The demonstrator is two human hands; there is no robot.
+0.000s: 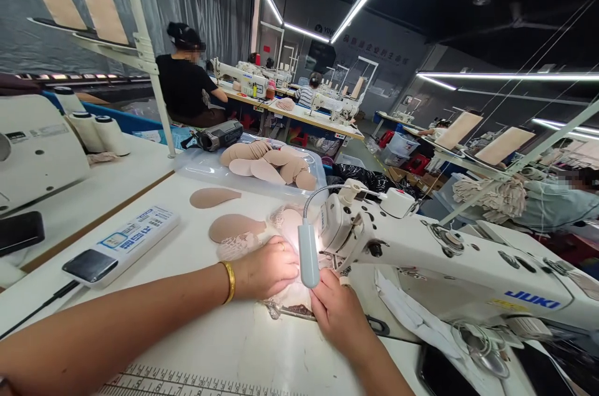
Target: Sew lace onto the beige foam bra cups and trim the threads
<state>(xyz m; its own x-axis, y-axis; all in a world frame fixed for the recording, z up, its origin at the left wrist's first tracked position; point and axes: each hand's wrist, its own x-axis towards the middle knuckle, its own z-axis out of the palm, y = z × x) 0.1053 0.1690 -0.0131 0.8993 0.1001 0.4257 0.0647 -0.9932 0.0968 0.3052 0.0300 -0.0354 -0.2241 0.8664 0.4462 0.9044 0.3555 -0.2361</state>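
My left hand (267, 269), with a gold bangle at the wrist and a ring, lies curled on a beige lace-trimmed bra cup (286, 227) on the white table, pressing it down. My right hand (337, 312) pinches the same fabric's near edge just below the small gooseneck lamp (309, 254). Both hands sit in front of the needle area of the white JUKI sewing machine (449, 259). A tan foam cup (233, 227) lies just left of the lace piece, and another (213, 197) lies further back.
A clear plastic tray (206, 166) holds several tan cups at the back. A white control box (122, 244) and a dark phone (19, 232) lie to the left, thread cones (100, 132) behind. Other workers sit at machines ahead and to the right.
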